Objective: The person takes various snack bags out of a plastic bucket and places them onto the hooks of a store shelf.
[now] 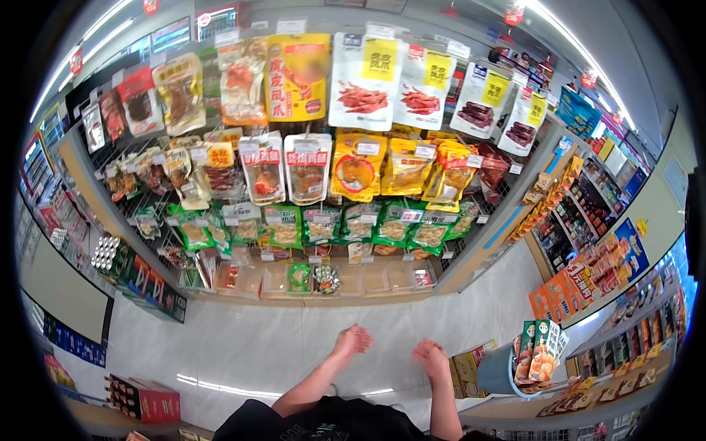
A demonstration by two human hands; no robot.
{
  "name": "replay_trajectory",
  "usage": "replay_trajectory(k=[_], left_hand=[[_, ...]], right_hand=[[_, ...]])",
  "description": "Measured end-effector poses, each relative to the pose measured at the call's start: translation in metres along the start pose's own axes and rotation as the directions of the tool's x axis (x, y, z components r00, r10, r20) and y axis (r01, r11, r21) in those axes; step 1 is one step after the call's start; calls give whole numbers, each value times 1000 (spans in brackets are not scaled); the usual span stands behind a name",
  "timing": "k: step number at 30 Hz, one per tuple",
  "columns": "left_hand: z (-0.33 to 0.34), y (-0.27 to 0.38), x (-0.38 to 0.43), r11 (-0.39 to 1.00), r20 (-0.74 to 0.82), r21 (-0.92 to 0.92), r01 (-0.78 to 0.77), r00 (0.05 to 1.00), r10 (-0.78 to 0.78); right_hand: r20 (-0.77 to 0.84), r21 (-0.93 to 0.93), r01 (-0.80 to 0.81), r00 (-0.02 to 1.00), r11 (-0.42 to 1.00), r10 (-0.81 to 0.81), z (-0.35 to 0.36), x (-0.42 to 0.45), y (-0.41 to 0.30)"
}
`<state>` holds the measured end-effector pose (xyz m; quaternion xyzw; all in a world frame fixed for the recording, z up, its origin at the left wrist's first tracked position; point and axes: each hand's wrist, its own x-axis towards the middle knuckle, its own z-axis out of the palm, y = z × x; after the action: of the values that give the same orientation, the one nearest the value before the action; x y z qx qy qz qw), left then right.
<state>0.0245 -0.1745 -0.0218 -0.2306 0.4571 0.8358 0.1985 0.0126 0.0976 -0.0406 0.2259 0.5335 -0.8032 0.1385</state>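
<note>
My left hand (353, 340) is held out over the tiled floor, fingers apart, with nothing in it. My right hand (430, 353) is a little to its right, fingers slightly bent, and I see nothing in it. Before me stands a shop rack of hanging snack packets: a yellow packet (298, 77) and white packets (365, 82) in the top row, yellow pouches (357, 168) and clear-windowed pouches below, then green packets (284, 226). Clear plastic bins (353, 280) line the bottom shelf. Neither hand touches the rack.
A light blue bucket (499, 370) holding upright packets (543, 353) stands right of my right hand, beside a cardboard carton (466, 375). Red boxes (157, 405) are at the lower left, stacked dark cartons (151, 284) near the rack's left end. Stocked shelves (629, 347) line the right.
</note>
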Motion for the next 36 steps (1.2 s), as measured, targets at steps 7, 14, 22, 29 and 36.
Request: replay_trajectory(k=[7,14,22,29,36], left_hand=[[-19,1,2,998,-55,-4,-55,997,55],[33,-31,42,991,-18,121,59,998,-57],[103,-58,115,972,-144,227,55,989,-23],[157,-89,206,893,-40,447,51,999,-37],[138,-130,362,834,-56,551,13,998,21]], right_hand=[[6,55,58,998,997,-58,54,3,-28],[-95,172,65,994,983,-50,-9,33,-39],[-169,187,-31,984,982,63,-80,92,-73],[-226,225,-90,964,970,142,-140,169,-57],[-303,128,-39,950,991,76,-168,280,-15]])
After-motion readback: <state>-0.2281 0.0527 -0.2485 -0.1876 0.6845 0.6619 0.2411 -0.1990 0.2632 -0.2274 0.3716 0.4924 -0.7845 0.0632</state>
